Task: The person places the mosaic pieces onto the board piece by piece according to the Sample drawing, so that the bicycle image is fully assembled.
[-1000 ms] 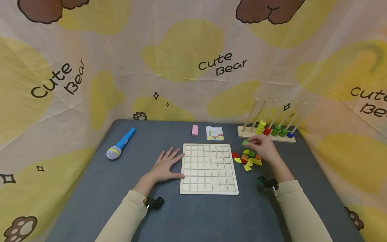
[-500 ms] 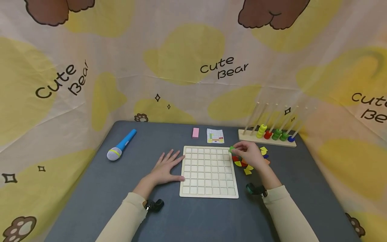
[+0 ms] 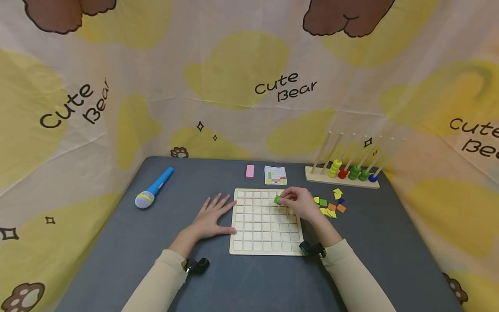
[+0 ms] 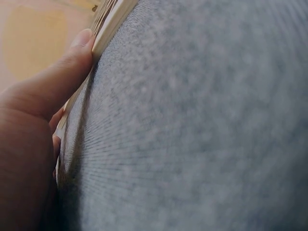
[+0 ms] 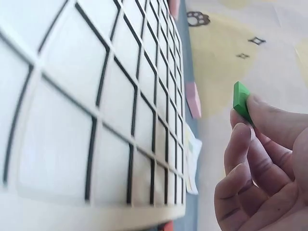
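A pale wooden grid board (image 3: 257, 223) with square cells lies on the dark table. My left hand (image 3: 210, 221) rests flat at its left edge, fingers spread; in the left wrist view the thumb (image 4: 72, 67) touches the board's side. Over the upper right of the board, my right hand (image 3: 302, 202) pinches a green square tile (image 3: 277, 199) between thumb and fingers. In the right wrist view the green tile (image 5: 242, 102) is held clear of the grid. Loose coloured tiles (image 3: 331, 207), yellow, orange, green and blue, lie right of the board, some hidden by the right hand.
Behind the board lie a pink block (image 3: 250, 171) and a card with a coloured grid pattern (image 3: 275, 175). A wooden bead rack (image 3: 343, 177) with tall pegs stands at the back right. A blue toy microphone (image 3: 153, 188) lies at the left.
My right hand has carried the green tile leftward from above the loose tiles to over the board. The left hand has stayed at the board's edge.
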The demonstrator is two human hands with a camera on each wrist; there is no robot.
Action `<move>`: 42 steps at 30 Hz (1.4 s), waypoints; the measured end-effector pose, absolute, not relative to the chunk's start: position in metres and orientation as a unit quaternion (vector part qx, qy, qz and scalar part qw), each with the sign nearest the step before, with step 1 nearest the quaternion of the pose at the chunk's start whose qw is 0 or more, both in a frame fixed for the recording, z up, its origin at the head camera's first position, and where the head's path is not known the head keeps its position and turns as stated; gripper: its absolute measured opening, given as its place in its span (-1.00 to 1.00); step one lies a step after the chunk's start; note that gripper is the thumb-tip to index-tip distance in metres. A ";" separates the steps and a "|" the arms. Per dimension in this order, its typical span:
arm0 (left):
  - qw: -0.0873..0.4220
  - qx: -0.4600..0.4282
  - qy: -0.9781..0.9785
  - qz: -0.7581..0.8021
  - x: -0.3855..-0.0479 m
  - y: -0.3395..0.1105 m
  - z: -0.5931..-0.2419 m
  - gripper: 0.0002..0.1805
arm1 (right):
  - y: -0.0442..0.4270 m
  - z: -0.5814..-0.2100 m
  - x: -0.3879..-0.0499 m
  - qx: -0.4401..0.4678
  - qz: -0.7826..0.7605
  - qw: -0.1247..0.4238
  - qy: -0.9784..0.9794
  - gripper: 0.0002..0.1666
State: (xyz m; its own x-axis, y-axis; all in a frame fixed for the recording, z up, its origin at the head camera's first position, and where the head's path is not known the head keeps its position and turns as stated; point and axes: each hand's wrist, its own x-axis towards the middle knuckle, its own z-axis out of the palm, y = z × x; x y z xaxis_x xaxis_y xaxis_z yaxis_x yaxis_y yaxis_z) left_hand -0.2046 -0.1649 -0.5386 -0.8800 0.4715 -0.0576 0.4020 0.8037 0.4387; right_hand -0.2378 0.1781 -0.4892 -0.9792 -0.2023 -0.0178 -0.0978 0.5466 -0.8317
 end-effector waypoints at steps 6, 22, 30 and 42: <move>0.087 0.223 0.949 0.205 -0.205 -0.166 -0.540 0.12 | 0.157 -0.495 -0.237 -0.111 -0.474 0.071 0.871 -0.79; 0.091 0.221 0.947 0.216 -0.207 -0.167 -0.542 0.12 | 0.115 -0.505 -0.243 -0.129 -0.469 0.096 0.868 -0.90; 0.089 0.220 0.947 0.218 -0.208 -0.167 -0.542 0.11 | 0.100 -0.508 -0.247 -0.130 -0.464 0.101 0.871 -0.90; 0.089 0.220 0.945 0.224 -0.208 -0.167 -0.543 0.12 | 0.087 -0.515 -0.252 -0.124 -0.438 0.113 0.883 -0.89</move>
